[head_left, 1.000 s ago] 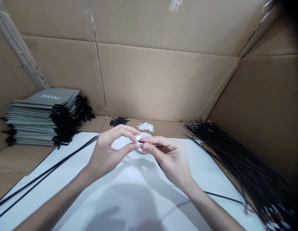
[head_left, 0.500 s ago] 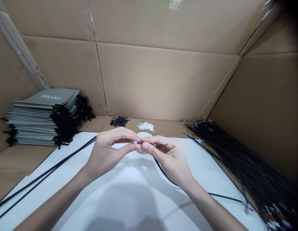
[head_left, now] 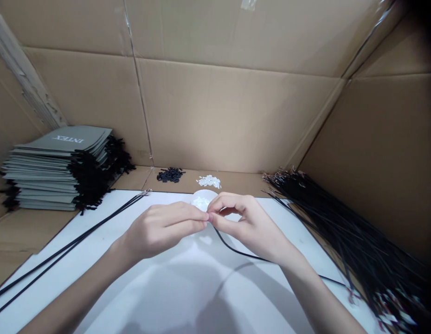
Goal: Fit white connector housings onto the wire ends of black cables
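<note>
My right hand (head_left: 245, 225) pinches the end of a black cable (head_left: 236, 252) between thumb and forefinger. From there the cable hangs down and runs under the wrist to the right. My left hand (head_left: 163, 228) is closed, its fingertips pressed together and meeting those of the right. Whatever lies between the left fingertips is hidden. Just behind the hands a small white bowl (head_left: 205, 193) holds white pieces. Farther back are a heap of short black tubes (head_left: 170, 175) and a heap of small white pieces (head_left: 209, 181).
At left, several black cables (head_left: 83, 235) with bare wire ends lie on the white table surface (head_left: 166, 287). Grey INTEX sheets (head_left: 44, 176) with black fringes are stacked behind them. A large bundle of black cables (head_left: 340, 222) lies at right. Cardboard walls (head_left: 218, 120) enclose the table.
My left fingers have closed flatter over the cable end, and the thin wires seen between my hands are now covered. Both hands have shifted slightly right and down in view, uncovering the left cables' ends.
</note>
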Tool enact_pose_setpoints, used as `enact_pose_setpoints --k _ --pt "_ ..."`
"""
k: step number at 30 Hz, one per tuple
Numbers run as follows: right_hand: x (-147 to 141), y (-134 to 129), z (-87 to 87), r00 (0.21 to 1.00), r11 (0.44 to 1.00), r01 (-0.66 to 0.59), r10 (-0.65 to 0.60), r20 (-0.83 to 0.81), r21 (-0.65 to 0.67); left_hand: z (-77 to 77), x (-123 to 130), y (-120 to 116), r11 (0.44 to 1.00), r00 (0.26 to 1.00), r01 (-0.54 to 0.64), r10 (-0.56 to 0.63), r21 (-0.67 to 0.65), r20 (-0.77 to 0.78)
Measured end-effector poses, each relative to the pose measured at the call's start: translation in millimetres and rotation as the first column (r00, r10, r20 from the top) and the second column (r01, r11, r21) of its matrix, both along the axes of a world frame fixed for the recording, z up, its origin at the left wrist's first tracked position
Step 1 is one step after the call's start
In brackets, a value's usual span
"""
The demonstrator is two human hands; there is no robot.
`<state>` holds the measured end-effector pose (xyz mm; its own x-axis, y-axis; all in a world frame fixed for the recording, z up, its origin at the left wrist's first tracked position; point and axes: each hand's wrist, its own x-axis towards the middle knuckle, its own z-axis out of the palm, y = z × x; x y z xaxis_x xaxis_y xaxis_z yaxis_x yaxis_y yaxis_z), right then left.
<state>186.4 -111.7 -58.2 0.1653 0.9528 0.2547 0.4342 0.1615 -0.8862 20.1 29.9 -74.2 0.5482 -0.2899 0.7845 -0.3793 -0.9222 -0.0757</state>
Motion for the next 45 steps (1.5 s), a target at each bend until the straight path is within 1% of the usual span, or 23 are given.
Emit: enact_pose_setpoints --k 4,5,7,9,11,14,16,18,20,21,24,25,27,28,29,30,32,35,38,40,42,43,45 --pt "-3.5 3.2 -3.4 0.997 0.997 0.075 -0.073 -0.036 0.037 5.8 -1.8 -4.1 0.969 0.991 -0.077 0.049 0.234 0.122" --pt "-5.1 5.1 -4.8 0.994 0.995 0.088 -0.084 -0.07 0.051 6.0 -2.2 -4.5 0.958 0.987 -0.102 0.064 0.266 0.149" --pt "-8.5 8.9 -7.4 0.982 0.993 0.099 -0.086 -0.168 0.071 3.7 -2.2 -3.9 0.952 0.98 -0.138 0.091 0.274 0.178" --pt "-11.6 11.7 -9.6 0.958 0.99 0.112 -0.084 -0.276 0.089 -1.5 -0.2 -1.8 0.961 0.971 -0.16 0.112 0.226 0.211" --pt "-13.9 13.3 -11.7 0.931 0.982 0.148 -0.099 -0.351 0.115 -7.7 3.6 0.3 0.979 0.962 -0.155 0.118 0.133 0.246" --pt "-16.4 14.3 -15.1 0.915 0.967 0.199 -0.126 -0.383 0.157 -13.8 9.7 -0.5 0.993 0.96 -0.114 0.117 -0.029 0.256" --pt "-17.8 14.5 -17.3 0.915 0.959 0.214 -0.13 -0.381 0.188 -14.4 12.0 -4.4 0.983 0.966 -0.08 0.117 -0.164 0.231" --pt "-19.2 14.5 -19.3 0.917 0.947 0.227 -0.129 -0.377 0.228 -13.3 12.7 -10.1 0.949 0.975 -0.04 0.106 -0.312 0.197" --pt "-20.2 14.2 -20.5 0.924 0.933 0.237 -0.13 -0.361 0.271 -11.5 12.1 -16.0 0.876 0.982 -0.021 0.108 -0.481 0.155" --pt "-20.4 13.9 -20.7 0.929 0.925 0.243 -0.136 -0.345 0.291 -10.5 11.6 -18.7 0.821 0.985 -0.019 0.113 -0.571 0.128" --pt "-19.7 11.8 -19.9 0.95 0.898 0.262 -0.177 -0.256 0.353 -6.7 10.1 -23.9 0.592 0.995 -0.027 0.09 -0.805 0.032" --pt "-19.3 10.8 -19.1 0.959 0.888 0.261 -0.193 -0.208 0.379 -5.2 9.8 -24.5 0.517 0.998 -0.023 0.061 -0.856 0.01" --pt "-18.5 8.7 -16.7 0.969 0.863 0.243 -0.23 -0.085 0.442 -2.8 9.5 -23.9 0.397 1.0 -0.006 -0.01 -0.918 -0.01" --pt "-18.3 7.7 -15.3 0.967 0.849 0.232 -0.255 -0.017 0.475 -2.0 9.5 -23.0 0.357 0.999 0.012 -0.046 -0.934 -0.005" --pt "-18.3 6.9 -13.9 0.958 0.833 0.222 -0.284 0.047 0.507 -1.6 9.5 -21.9 0.333 0.997 0.033 -0.078 -0.942 0.007" --pt "-18.6 6.2 -12.6 0.944 0.817 0.214 -0.314 0.103 0.536 -1.5 9.6 -20.9 0.327 0.994 0.056 -0.107 -0.943 0.022" --pt "-19.5 5.5 -10.7 0.915 0.789 0.199 -0.362 0.178 0.581 -2.2 9.6 -19.2 0.344 0.988 0.1 -0.149 -0.934 0.05" --pt "-21.0 5.1 -9.8 0.902 0.773 0.195 -0.383 0.199 0.604 -3.5 9.4 -18.6 0.378 0.98 0.142 -0.183 -0.915 0.077" --pt "-21.7 3.9 -9.6 0.916 0.787 0.208 -0.365 0.167 0.581 -3.8 8.6 -19.0 0.424 0.978 0.165 -0.184 -0.891 0.094" --pt "-21.9 2.3 -8.8 0.927 0.801 0.203 -0.342 0.153 0.563 -3.9 7.8 -18.8 0.472 0.98 0.17 -0.173 -0.865 0.098" --pt "-21.9 0.4 -7.5 0.94 0.824 0.198 -0.313 0.136 0.53 -4.0 6.9 -17.7 0.548 0.982 0.178 -0.156 -0.818 0.109" --pt "-21.7 -0.3 -7.0 0.948 0.84 0.2 -0.296 0.118 0.504 -4.1 6.5 -16.9 0.6 0.983 0.18 -0.145 -0.779 0.116" --pt "-21.1 -1.1 -6.3 0.964 0.877 0.211 -0.26 0.058 0.432 -4.3 5.2 -14.8 0.739 0.985 0.168 -0.106 -0.652 0.134"
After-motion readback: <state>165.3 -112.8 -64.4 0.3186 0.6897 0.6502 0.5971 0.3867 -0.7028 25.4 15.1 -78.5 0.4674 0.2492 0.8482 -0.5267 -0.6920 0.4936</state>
